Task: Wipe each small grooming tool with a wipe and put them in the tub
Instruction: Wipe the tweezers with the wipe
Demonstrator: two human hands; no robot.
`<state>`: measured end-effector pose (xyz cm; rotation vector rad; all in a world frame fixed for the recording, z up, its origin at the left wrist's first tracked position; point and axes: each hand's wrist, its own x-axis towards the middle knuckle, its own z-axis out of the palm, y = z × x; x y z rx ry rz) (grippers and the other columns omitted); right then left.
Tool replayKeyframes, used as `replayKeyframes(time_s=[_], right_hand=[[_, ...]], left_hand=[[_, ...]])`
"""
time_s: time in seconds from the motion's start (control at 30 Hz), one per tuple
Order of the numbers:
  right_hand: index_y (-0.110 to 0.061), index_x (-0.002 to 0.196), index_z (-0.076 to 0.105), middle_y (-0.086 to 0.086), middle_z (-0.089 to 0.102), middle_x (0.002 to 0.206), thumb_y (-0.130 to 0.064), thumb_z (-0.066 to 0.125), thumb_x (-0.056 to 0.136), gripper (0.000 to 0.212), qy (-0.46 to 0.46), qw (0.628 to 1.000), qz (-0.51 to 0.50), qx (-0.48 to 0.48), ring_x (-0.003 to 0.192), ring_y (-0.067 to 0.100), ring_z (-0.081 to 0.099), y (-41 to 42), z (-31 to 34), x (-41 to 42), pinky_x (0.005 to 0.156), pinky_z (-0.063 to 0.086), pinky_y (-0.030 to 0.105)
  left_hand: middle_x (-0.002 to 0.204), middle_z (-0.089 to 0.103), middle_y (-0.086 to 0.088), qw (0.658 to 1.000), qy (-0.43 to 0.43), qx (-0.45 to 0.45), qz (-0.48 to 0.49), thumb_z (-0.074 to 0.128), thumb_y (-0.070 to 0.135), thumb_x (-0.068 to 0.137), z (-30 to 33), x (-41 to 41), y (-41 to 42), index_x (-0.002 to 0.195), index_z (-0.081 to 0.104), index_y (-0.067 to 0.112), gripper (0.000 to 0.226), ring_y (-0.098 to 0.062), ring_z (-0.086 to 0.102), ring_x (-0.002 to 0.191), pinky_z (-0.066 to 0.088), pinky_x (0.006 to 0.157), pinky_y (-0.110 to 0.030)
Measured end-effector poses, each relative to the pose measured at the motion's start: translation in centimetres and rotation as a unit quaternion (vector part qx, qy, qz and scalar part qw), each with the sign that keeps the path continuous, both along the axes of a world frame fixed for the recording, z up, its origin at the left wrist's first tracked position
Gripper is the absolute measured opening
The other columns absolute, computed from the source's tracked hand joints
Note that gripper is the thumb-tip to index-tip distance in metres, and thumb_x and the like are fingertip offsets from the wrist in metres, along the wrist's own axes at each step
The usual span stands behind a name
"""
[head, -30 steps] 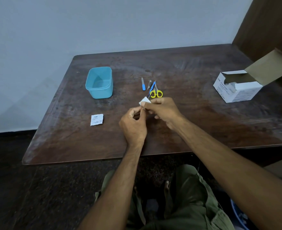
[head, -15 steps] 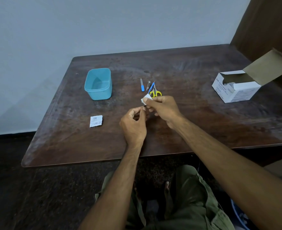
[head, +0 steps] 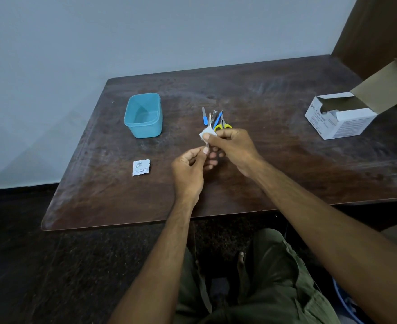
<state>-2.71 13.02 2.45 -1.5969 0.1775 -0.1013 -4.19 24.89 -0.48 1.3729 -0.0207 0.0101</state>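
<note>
My left hand (head: 189, 168) pinches the lower end of a thin metal grooming tool (head: 207, 145) over the table's middle. My right hand (head: 233, 147) pinches a small white wipe (head: 206, 132) around the tool's upper part. Just behind my hands lie more tools: a blue-handled file (head: 204, 116), a metal clipper (head: 214, 115), a blue stick (head: 218, 118) and yellow-handled scissors (head: 224, 126). A light blue tub (head: 143, 115) stands open to the left, with nothing visible inside.
A torn white wipe packet (head: 141, 167) lies on the dark wooden table (head: 286, 164) left of my hands. An open white cardboard box (head: 342, 118) sits at the far right. A wall runs behind the table, and a wooden panel at the right.
The right hand has slid the wipe a little up along the tool, away from the left hand. The tool's thin shaft now shows between the hands.
</note>
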Motion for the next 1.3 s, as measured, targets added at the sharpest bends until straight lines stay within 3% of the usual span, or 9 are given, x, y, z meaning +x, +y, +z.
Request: replayKeyframes(time_s=[0.17,0.3,0.47,0.6,0.73,0.9,1.03,1.1,1.3], right_hand=[[-0.007,0.082,0.072,0.003,0.066,0.069,-0.024,0.074,0.083,0.018,-0.014,0.999,-0.015,-0.047,0.061,0.008,0.056,-0.2,-0.3,0.1,0.052,0.043,0.019],[-0.002,0.084,0.073,0.007,0.066,0.068,-0.015,0.076,0.081,0.013,-0.047,0.994,0.007,-0.101,0.057,0.005,0.055,-0.9,-0.4,-0.4,0.051,0.041,0.014],[-0.006,0.085,0.074,0.003,0.072,0.072,-0.014,0.083,0.073,0.017,-0.077,0.980,0.010,-0.181,0.063,0.005,0.062,-1.2,-1.1,-0.5,0.061,0.051,0.026],[-0.009,0.090,0.074,-0.005,0.069,0.072,-0.012,0.080,0.075,0.016,-0.077,0.975,0.006,-0.206,0.056,-0.004,0.057,-0.9,-0.9,-1.0,0.058,0.046,0.013],[-0.016,0.087,0.077,-0.004,0.074,0.078,-0.020,0.075,0.082,0.007,-0.109,0.964,0.002,-0.242,0.071,0.008,0.068,-0.3,-0.5,-1.7,0.065,0.052,0.023],[-0.013,0.088,0.077,-0.003,0.073,0.076,-0.020,0.074,0.083,0.008,-0.132,0.955,-0.016,-0.265,0.065,0.005,0.062,0.2,0.2,-1.9,0.058,0.044,0.011],[-0.018,0.093,0.077,-0.004,0.071,0.073,-0.015,0.071,0.083,0.012,-0.136,0.947,0.011,-0.291,0.063,0.012,0.063,0.1,-0.4,-2.5,0.060,0.047,0.022],[-0.016,0.093,0.076,-0.003,0.073,0.075,-0.011,0.071,0.082,0.012,-0.124,0.958,0.026,-0.258,0.064,0.011,0.064,0.0,-0.4,-2.6,0.063,0.050,0.024],[0.000,0.098,0.070,0.008,0.070,0.078,-0.005,0.072,0.083,0.016,-0.019,0.997,0.068,0.030,0.063,0.008,0.062,-1.0,0.3,-2.7,0.059,0.050,0.019]], left_hand=[[0.074,0.072,-0.010,0.998,0.000,0.025,0.058,0.059,0.023,0.095,-0.1,0.1,-0.3,0.082,0.071,0.006,0.024,-0.018,0.069,0.064,0.058,0.062,-0.030],[0.079,0.073,-0.003,0.992,-0.014,0.049,0.118,0.068,0.029,0.089,0.9,1.0,-0.5,0.086,0.070,0.012,0.018,-0.007,0.068,0.070,0.057,0.069,-0.029],[0.074,0.072,-0.003,0.988,-0.052,0.119,0.082,0.072,0.022,0.083,2.3,2.3,-0.4,0.089,0.075,0.008,0.015,-0.008,0.065,0.067,0.056,0.071,-0.027],[0.064,0.069,0.002,0.995,-0.024,0.083,0.055,0.071,0.014,0.086,2.7,2.5,0.2,0.084,0.073,0.010,0.004,-0.015,0.067,0.065,0.060,0.071,-0.034],[0.064,0.070,0.002,0.996,0.000,0.066,0.066,0.070,0.012,0.086,2.8,1.9,0.5,0.083,0.073,0.009,0.005,-0.011,0.066,0.064,0.059,0.068,-0.027],[0.064,0.068,-0.003,0.995,0.036,0.042,0.078,0.070,0.014,0.087,3.3,2.2,0.5,0.079,0.073,0.008,0.010,-0.015,0.063,0.066,0.057,0.070,-0.030],[0.068,0.068,-0.007,0.995,0.053,0.046,0.076,0.067,0.013,0.089,3.2,2.5,0.8,0.081,0.072,0.007,0.011,-0.015,0.065,0.067,0.058,0.070,-0.028],[0.069,0.068,-0.006,0.995,0.060,0.042,0.075,0.065,0.013,0.090,3.0,2.5,0.8,0.080,0.071,0.010,0.012,-0.014,0.065,0.067,0.057,0.068,-0.026],[0.091,0.071,-0.008,0.996,0.084,-0.013,0.033,0.058,0.005,0.094,3.1,2.3,1.1,0.099,0.070,0.002,0.014,-0.010,0.066,0.072,0.056,0.066,-0.019]])
